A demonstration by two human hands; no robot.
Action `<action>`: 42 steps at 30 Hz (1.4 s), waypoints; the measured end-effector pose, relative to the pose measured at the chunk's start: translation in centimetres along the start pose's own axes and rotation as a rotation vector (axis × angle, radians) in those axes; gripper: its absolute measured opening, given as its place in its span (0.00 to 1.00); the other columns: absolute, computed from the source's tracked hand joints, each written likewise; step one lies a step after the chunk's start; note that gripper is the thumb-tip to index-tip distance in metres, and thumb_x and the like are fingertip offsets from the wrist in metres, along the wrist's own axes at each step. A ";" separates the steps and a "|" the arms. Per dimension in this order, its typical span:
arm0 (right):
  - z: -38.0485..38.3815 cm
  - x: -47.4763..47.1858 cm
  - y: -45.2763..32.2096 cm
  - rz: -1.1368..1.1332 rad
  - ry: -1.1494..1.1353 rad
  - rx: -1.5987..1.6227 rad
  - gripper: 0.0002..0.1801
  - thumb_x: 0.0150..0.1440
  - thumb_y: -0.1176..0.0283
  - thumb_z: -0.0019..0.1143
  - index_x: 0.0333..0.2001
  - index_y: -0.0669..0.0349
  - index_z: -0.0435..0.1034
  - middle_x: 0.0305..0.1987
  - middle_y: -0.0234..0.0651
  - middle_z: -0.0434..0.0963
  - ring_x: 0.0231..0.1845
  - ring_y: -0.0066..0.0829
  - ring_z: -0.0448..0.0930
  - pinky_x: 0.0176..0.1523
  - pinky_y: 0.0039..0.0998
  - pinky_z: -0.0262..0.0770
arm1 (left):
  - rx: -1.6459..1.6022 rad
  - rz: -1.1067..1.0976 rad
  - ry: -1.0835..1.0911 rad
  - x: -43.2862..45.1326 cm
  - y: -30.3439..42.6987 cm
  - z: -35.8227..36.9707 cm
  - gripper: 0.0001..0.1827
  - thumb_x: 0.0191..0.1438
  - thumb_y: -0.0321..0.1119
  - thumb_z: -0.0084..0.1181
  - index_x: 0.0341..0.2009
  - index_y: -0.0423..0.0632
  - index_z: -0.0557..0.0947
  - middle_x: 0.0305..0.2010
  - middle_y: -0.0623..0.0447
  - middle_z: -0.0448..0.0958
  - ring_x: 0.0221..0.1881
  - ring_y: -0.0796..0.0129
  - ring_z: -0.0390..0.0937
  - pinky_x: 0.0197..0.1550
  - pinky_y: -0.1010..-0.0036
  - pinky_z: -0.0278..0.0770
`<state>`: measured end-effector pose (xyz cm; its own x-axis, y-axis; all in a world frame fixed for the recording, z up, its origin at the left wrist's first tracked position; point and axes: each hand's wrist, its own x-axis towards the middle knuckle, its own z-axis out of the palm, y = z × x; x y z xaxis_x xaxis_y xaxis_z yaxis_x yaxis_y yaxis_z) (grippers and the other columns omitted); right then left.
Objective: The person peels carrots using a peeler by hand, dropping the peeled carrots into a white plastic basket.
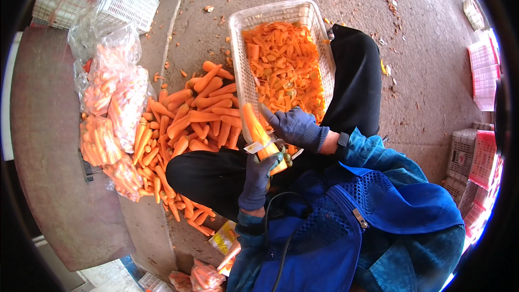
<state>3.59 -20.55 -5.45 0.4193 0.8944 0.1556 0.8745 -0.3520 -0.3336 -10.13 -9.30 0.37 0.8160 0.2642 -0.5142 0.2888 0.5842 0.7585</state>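
My left hand (259, 176), in a dark blue work glove, grips the lower end of a large carrot (255, 127). The carrot slants over the near edge of a white plastic crate (242, 89). A peeler (263, 146) with a thin metal blade lies across the carrot's lower half. Gloved as well, my right hand (296, 125) is curled beside the carrot around the peeler, whose handle is mostly hidden. Carrot peelings (284, 69) and cut ends fill much of the crate. Left of it lies a large heap of whole carrots (194, 117).
Clear plastic bags of carrots (121, 101) lie left of the heap, against a brown board (52, 138). White crates (127, 2) stand at the upper left; red and grey crates (482, 154) line the right. Scraps dot the concrete floor (421, 69). A cable (284, 255) hangs by my vest.
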 end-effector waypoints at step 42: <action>-2.0 0.2 -1.4 0.254 -0.229 0.304 0.31 0.55 0.67 0.49 0.61 0.65 0.53 0.26 0.45 0.75 0.25 0.43 0.79 0.27 0.42 0.71 | 0.429 0.261 0.115 0.6 -1.5 2.0 0.23 0.47 0.22 0.57 0.50 0.39 0.68 0.40 0.49 0.73 0.38 0.69 0.75 0.42 0.76 0.75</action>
<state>2.96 -20.42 -3.04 0.5164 0.8403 -0.1649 0.6256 -0.5017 -0.5974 -9.06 -11.53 -0.25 0.8347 0.4562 -0.3086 0.2824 0.1265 0.9509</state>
